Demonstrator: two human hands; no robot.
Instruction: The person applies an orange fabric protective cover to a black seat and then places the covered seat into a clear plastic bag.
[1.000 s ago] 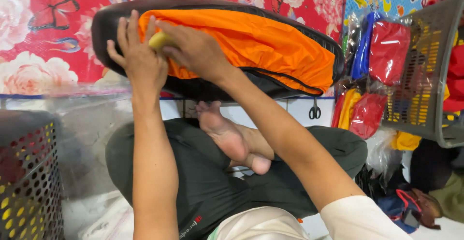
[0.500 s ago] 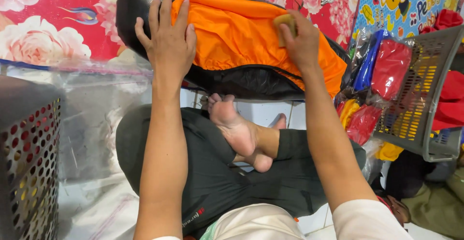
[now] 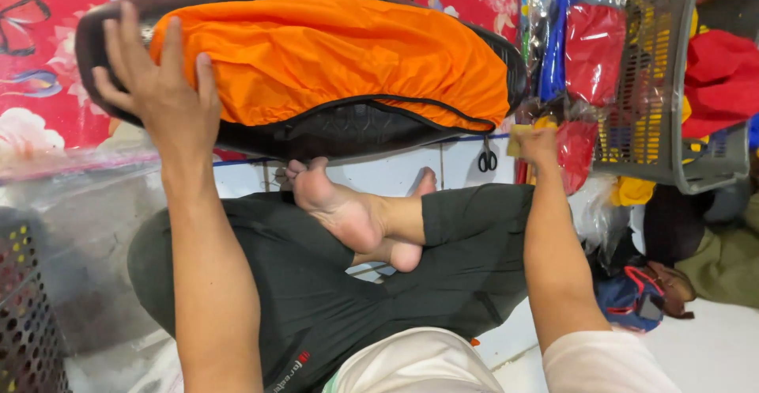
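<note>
A long black seat with an orange fabric cover [image 3: 332,65] lies across my crossed legs, in front of a red flowered cloth. My left hand [image 3: 158,85] rests flat on its left end, fingers spread over the black edge and the orange cover. My right hand [image 3: 538,144] is below the seat's right end, closed around a small yellow piece [image 3: 519,136]. My bare feet [image 3: 356,211] show under the seat.
A grey plastic basket [image 3: 672,100] with red and yellow packed items stands at the right. Small scissors [image 3: 488,160] lie on the white floor by my right hand. A dark perforated basket [image 3: 28,322] and clear plastic sheeting are at the left.
My right hand slid from the top of the orange cover down past the seat's right end, still holding the yellow piece. The left hand stayed on the left end.
</note>
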